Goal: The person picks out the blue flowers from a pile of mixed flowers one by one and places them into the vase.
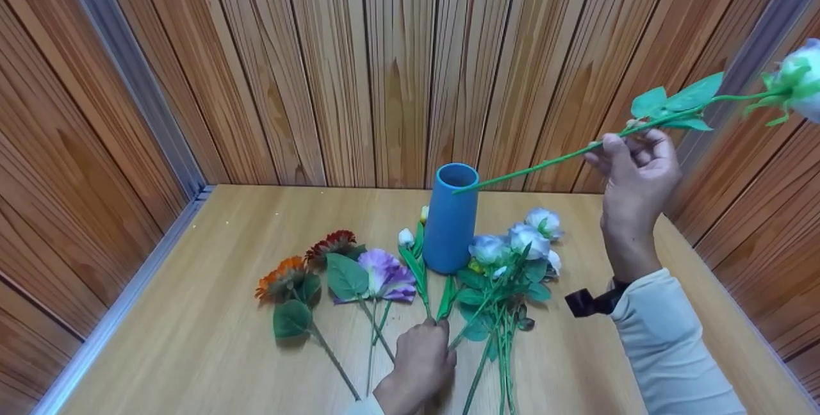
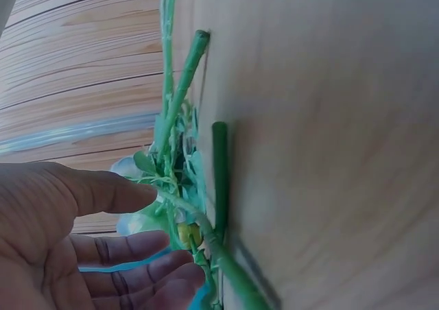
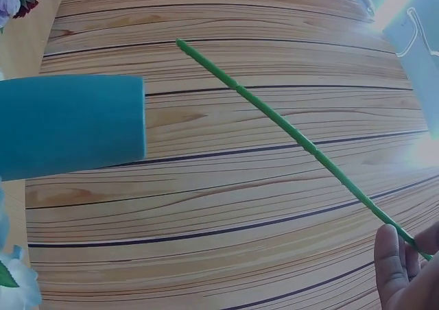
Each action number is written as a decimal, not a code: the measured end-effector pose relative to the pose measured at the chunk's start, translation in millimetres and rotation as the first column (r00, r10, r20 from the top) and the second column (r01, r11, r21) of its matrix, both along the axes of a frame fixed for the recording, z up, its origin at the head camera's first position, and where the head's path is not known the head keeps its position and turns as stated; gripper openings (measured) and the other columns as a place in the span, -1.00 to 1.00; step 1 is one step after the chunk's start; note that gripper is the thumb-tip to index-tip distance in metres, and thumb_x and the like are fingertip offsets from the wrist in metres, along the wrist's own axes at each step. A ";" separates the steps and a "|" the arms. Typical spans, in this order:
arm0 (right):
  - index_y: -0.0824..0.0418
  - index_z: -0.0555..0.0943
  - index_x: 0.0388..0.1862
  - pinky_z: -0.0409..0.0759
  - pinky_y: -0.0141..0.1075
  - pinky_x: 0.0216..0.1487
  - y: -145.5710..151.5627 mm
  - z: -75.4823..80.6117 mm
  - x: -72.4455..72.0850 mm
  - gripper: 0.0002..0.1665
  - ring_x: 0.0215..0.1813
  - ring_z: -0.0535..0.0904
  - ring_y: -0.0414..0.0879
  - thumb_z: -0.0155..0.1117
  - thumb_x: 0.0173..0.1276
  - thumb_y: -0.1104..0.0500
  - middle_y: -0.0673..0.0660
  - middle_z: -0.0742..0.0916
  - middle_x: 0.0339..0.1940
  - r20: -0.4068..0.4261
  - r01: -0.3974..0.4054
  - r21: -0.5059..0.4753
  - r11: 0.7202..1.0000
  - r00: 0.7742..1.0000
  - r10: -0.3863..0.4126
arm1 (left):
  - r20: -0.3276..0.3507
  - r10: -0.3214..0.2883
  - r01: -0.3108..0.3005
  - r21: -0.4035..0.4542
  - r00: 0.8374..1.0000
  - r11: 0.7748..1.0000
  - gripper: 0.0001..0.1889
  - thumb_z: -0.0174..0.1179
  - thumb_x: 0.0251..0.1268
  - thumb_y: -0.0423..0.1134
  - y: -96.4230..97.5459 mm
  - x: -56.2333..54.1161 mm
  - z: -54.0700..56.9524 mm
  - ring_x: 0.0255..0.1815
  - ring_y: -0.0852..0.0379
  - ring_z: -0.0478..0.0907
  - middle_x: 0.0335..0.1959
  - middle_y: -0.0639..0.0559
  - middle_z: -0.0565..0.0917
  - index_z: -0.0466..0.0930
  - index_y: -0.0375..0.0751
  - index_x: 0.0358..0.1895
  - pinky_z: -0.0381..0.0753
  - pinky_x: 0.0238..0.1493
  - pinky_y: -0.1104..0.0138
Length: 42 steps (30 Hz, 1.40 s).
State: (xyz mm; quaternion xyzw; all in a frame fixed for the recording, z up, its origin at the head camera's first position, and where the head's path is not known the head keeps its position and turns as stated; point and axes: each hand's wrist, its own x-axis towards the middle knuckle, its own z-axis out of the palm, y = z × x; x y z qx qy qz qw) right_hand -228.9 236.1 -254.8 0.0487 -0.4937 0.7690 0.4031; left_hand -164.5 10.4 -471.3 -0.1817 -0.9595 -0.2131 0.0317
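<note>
My right hand (image 1: 640, 171) pinches the green stem of a pale blue-white rose (image 1: 808, 82), held up at the right. Its flower points right, and its bare stem end slants down toward the blue vase (image 1: 450, 229). In the right wrist view the stem (image 3: 274, 121) ends apart from the mouth of the upright vase (image 3: 75, 126). Low in the middle, my left hand (image 1: 419, 360) is at the stems of the tulips (image 1: 406, 238). Seen from the left wrist, thumb and fingers are apart, with a green stem (image 2: 233, 276) just beyond the thumb tip.
Right of the vase lies a bunch of pale blue roses (image 1: 528, 240) with leafy stems. To the left lie an orange flower (image 1: 282, 274), a dark red flower (image 1: 330, 245) and a purple flower (image 1: 387, 274). Wood-panelled walls (image 1: 397, 69) enclose the table (image 1: 211, 287).
</note>
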 end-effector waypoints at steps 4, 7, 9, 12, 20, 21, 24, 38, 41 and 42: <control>0.30 0.51 0.02 0.63 -0.30 -0.19 -0.9 3.2 -4.2 -0.59 -0.24 0.67 0.00 0.39 0.20 0.34 0.26 0.61 -0.22 0.015 0.031 0.017 0.999 0.999 -0.031 | 0.035 -0.005 0.005 -0.013 0.999 1.000 -0.83 0.32 0.09 -0.25 -0.3 0.0 -2.3 -0.60 0.17 0.44 -0.61 0.04 0.46 0.62 -0.26 -0.30 0.41 -0.63 0.27; 0.30 0.50 0.05 0.62 -0.31 -0.16 -2.7 3.5 -7.3 -0.57 -0.22 0.66 0.00 0.39 0.20 0.32 0.26 0.60 -0.20 0.007 0.050 0.045 0.998 0.999 -0.051 | 0.036 -0.001 0.002 -0.026 0.999 1.000 -0.83 0.34 0.09 -0.23 -0.7 -0.5 -2.2 -0.58 0.15 0.46 -0.60 0.03 0.47 0.62 -0.25 -0.31 0.43 -0.61 0.27; 0.30 0.50 0.05 0.62 -0.32 -0.16 -4.5 3.1 -9.6 -0.58 -0.22 0.66 0.00 0.38 0.22 0.32 0.26 0.60 -0.22 -0.005 0.063 0.068 0.996 0.998 -0.063 | 0.026 0.000 0.001 -0.032 1.000 0.999 -0.82 0.35 0.08 -0.23 -0.9 -0.7 -1.8 -0.58 0.12 0.49 -0.61 0.02 0.48 0.62 -0.25 -0.33 0.44 -0.62 0.25; 0.30 0.51 0.03 0.62 -0.34 -0.16 -7.6 2.0 -13.5 -0.63 -0.24 0.65 0.00 0.34 0.25 0.33 0.25 0.60 -0.23 -0.016 0.084 0.109 0.990 0.996 -0.083 | 0.031 0.002 0.000 -0.045 1.000 0.999 -0.82 0.36 0.07 -0.22 -1.1 -0.7 -0.5 -0.58 0.10 0.50 -0.61 0.01 0.48 0.61 -0.24 -0.35 0.44 -0.62 0.25; 0.28 0.52 0.04 0.61 -0.36 -0.15 -13.5 -3.3 -24.9 -0.68 -0.23 0.63 -0.01 0.28 0.31 0.31 0.22 0.63 -0.23 0.016 0.122 0.221 0.968 0.992 -0.129 | 0.077 -0.005 0.011 -0.079 0.997 0.997 -0.84 0.32 0.11 -0.20 -1.1 -1.0 2.6 -0.62 0.19 0.38 -0.66 0.07 0.42 0.57 -0.18 -0.44 0.40 -0.58 0.28; 0.27 0.52 0.04 0.61 -0.36 -0.15 -14.2 -4.2 -25.9 -0.68 -0.22 0.63 -0.01 0.28 0.31 0.31 0.22 0.63 -0.22 0.020 0.122 0.229 0.966 0.991 -0.130 | 0.084 -0.007 0.014 -0.078 0.996 0.997 -0.85 0.32 0.12 -0.20 -1.1 -1.0 2.9 -0.62 0.19 0.36 -0.66 0.08 0.41 0.57 -0.18 -0.45 0.39 -0.58 0.28; 0.28 0.53 0.03 0.61 -0.37 -0.17 -16.3 -6.3 -28.9 -0.69 -0.23 0.64 -0.01 0.28 0.31 0.30 0.21 0.63 -0.24 0.027 0.138 0.252 0.958 0.988 -0.150 | 0.071 -0.010 0.016 -0.073 0.997 0.997 -0.85 0.32 0.10 -0.22 -1.0 -0.8 1.8 -0.63 0.20 0.37 -0.68 0.09 0.40 0.56 -0.18 -0.48 0.39 -0.60 0.28; 0.24 0.51 0.08 0.59 -0.39 -0.12 -30.2 -13.6 -39.2 -0.69 -0.18 0.62 -0.05 0.22 0.38 0.25 0.14 0.66 -0.20 0.066 0.155 0.404 0.901 0.978 -0.198 | 0.118 -0.007 0.017 -0.090 0.993 0.996 -0.88 0.31 0.11 -0.23 1.1 -2.9 2.7 -0.59 0.17 0.43 -0.65 0.08 0.44 0.57 -0.17 -0.43 0.44 -0.55 0.27; 0.24 0.50 0.08 0.59 -0.37 -0.11 -34.3 -15.6 -41.8 -0.69 -0.17 0.62 -0.06 0.22 0.39 0.22 0.13 0.65 -0.20 0.063 0.156 0.438 0.885 0.977 -0.203 | 0.131 -0.005 0.017 -0.093 0.991 0.995 -0.89 0.31 0.10 -0.24 0.9 -3.8 2.9 -0.59 0.17 0.43 -0.65 0.08 0.44 0.58 -0.17 -0.43 0.44 -0.53 0.27; 0.24 0.50 0.07 0.59 -0.37 -0.11 -35.9 -16.5 -43.0 -0.69 -0.18 0.62 -0.07 0.22 0.39 0.20 0.12 0.65 -0.20 0.065 0.158 0.451 0.879 0.976 -0.208 | 0.129 -0.006 0.018 -0.094 0.992 0.995 -0.89 0.31 0.10 -0.25 0.7 -4.1 2.5 -0.59 0.17 0.43 -0.65 0.08 0.45 0.58 -0.17 -0.43 0.44 -0.54 0.27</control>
